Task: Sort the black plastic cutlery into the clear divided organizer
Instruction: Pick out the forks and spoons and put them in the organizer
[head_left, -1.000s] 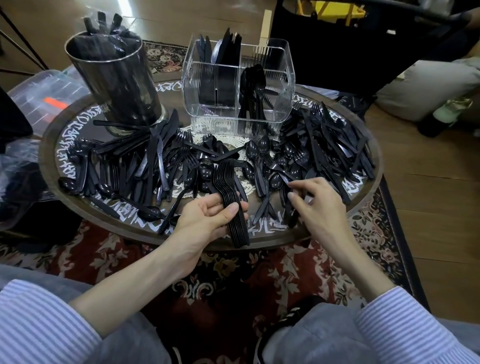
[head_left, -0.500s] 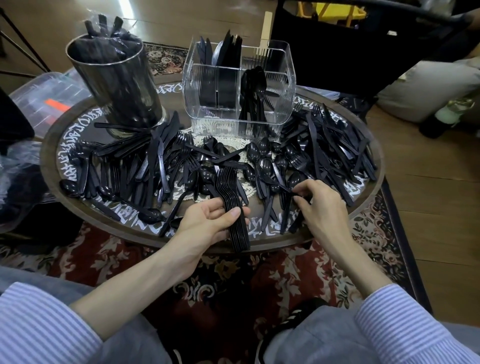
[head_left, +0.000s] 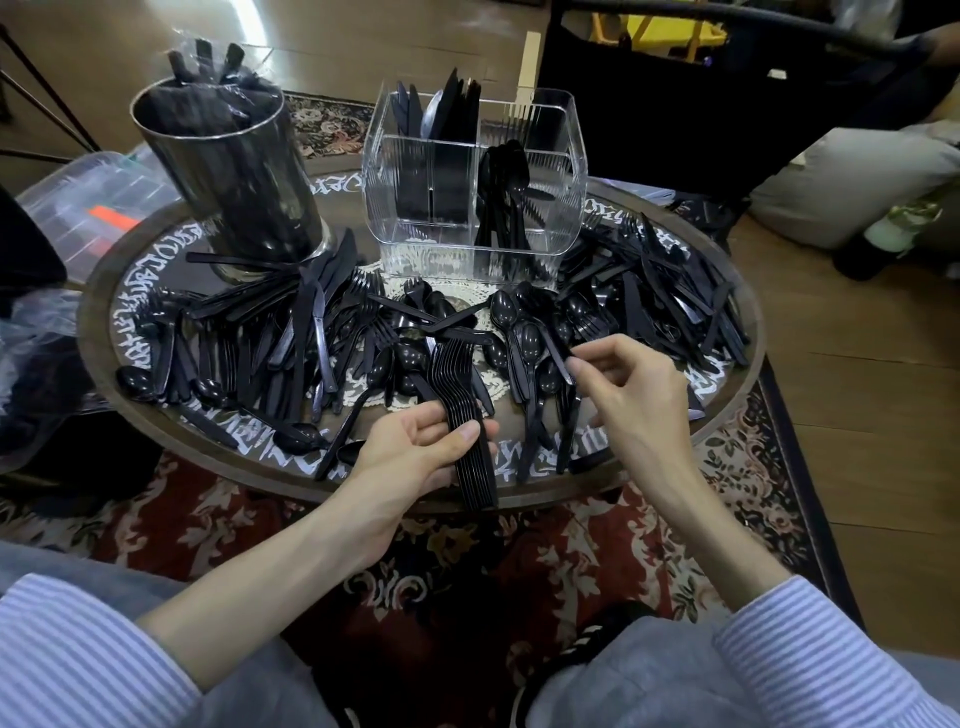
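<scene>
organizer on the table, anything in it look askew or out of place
Mostly tidy: the clear organizer stands upright with cutlery standing in its sections. One oddity: among the spoons in its right section, one piece juts out sideways toward the right wall instead of standing with the rest. Nothing looks damaged.

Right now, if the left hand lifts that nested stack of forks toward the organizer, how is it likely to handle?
The stack of forks probably lifts as one stiff, light bundle, since the handles nest tightly. Glossy plastic may let pieces slide apart, as the left hand grips only mid-handle. The clear organizer looks light and might shift if bumped.
</scene>
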